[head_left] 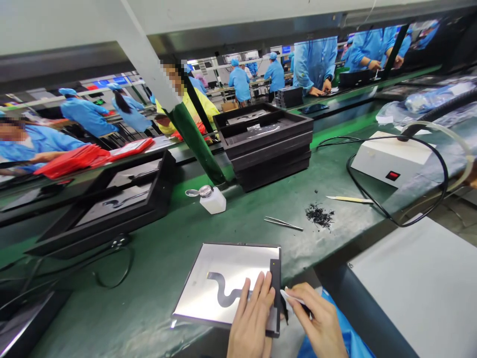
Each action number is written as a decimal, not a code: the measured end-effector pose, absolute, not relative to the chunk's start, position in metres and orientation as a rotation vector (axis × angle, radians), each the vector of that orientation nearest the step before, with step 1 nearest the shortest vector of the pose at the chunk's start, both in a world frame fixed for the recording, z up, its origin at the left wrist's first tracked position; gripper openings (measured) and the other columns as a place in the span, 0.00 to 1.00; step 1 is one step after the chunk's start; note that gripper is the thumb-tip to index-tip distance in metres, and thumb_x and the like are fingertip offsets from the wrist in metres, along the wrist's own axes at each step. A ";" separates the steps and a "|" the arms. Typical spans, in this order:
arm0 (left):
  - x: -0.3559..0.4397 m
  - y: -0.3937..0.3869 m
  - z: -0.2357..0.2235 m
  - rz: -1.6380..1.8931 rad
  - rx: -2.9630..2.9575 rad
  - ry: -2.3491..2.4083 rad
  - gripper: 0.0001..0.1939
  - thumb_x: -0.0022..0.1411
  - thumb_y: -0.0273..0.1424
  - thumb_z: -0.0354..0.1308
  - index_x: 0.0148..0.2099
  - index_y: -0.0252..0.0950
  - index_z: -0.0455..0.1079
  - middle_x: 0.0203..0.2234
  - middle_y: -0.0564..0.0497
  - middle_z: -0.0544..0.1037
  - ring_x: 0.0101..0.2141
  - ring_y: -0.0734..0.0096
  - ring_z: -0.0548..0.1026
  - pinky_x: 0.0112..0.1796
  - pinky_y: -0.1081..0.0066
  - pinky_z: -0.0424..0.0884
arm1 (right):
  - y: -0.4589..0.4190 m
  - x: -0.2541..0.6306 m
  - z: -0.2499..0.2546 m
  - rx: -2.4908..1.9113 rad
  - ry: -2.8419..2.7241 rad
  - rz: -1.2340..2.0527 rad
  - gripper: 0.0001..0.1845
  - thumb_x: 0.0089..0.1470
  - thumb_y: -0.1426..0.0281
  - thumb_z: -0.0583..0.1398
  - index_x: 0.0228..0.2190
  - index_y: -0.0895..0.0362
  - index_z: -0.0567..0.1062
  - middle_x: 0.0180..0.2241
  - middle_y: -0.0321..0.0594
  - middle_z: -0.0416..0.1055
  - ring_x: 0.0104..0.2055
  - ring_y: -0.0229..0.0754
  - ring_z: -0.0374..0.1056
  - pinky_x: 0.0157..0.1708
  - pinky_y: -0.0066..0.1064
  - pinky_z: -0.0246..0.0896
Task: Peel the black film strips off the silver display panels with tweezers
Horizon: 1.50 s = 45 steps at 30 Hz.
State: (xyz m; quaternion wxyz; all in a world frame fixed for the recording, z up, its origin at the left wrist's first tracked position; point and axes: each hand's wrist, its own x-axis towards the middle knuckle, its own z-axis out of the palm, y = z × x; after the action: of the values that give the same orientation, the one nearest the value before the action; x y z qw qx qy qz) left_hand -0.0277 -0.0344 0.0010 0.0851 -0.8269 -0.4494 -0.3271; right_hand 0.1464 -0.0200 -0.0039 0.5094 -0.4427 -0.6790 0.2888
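A thin display panel [203, 293] with a silvery back, a black edge strip and a curving grey flex cable [215, 282] lies at the bench's near edge. My left hand [250, 318] is spread flat on its right part, covering one end of the cable. At the panel's right edge, my right hand [316, 318] pinches a small white wipe [286, 294]. A dark pointed strip hangs beside those fingers; whether it is held too, I cannot tell. Beyond the panel lie metal tweezers [283, 223], a heap of black scraps [319, 216] and a yellow-handled craft knife [350, 199].
A white dispenser bottle [213, 200] stands with its lid up. Behind it are stacked black trays [268, 144]; another tray [160, 199] at left holds panels. A white box [395, 156] with a looping black cable stands right. Co-workers in blue work beyond.
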 end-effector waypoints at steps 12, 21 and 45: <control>-0.031 -0.034 -0.003 -1.024 -2.467 -1.306 0.28 0.61 0.11 0.43 0.60 0.27 0.65 0.58 0.35 0.72 0.63 0.53 0.65 0.61 0.50 0.65 | -0.011 0.144 0.018 -1.172 -1.737 0.477 0.18 0.70 0.67 0.50 0.36 0.54 0.77 0.30 0.39 0.78 0.31 0.40 0.77 0.29 0.25 0.69; -0.034 -0.036 0.002 -1.107 -2.419 -1.286 0.25 0.65 0.14 0.47 0.62 0.30 0.65 0.57 0.39 0.74 0.60 0.56 0.69 0.60 0.52 0.66 | -0.011 0.147 0.023 -1.136 -1.790 0.488 0.16 0.70 0.69 0.49 0.38 0.53 0.76 0.32 0.41 0.78 0.32 0.41 0.77 0.31 0.26 0.70; -0.034 -0.035 0.011 -1.156 -2.364 -1.244 0.15 0.72 0.20 0.48 0.56 0.28 0.70 0.52 0.38 0.78 0.58 0.58 0.72 0.60 0.57 0.67 | -0.003 0.152 0.039 -1.135 -1.933 0.322 0.20 0.71 0.68 0.47 0.36 0.54 0.78 0.29 0.39 0.77 0.29 0.39 0.75 0.30 0.23 0.67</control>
State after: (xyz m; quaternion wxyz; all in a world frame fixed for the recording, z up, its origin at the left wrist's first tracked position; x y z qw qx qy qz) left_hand -0.0344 -0.0351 0.0110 0.1152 -0.8067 -0.4246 -0.3945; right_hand 0.1519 -0.0031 0.0389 0.4245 -0.4538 -0.7729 0.1286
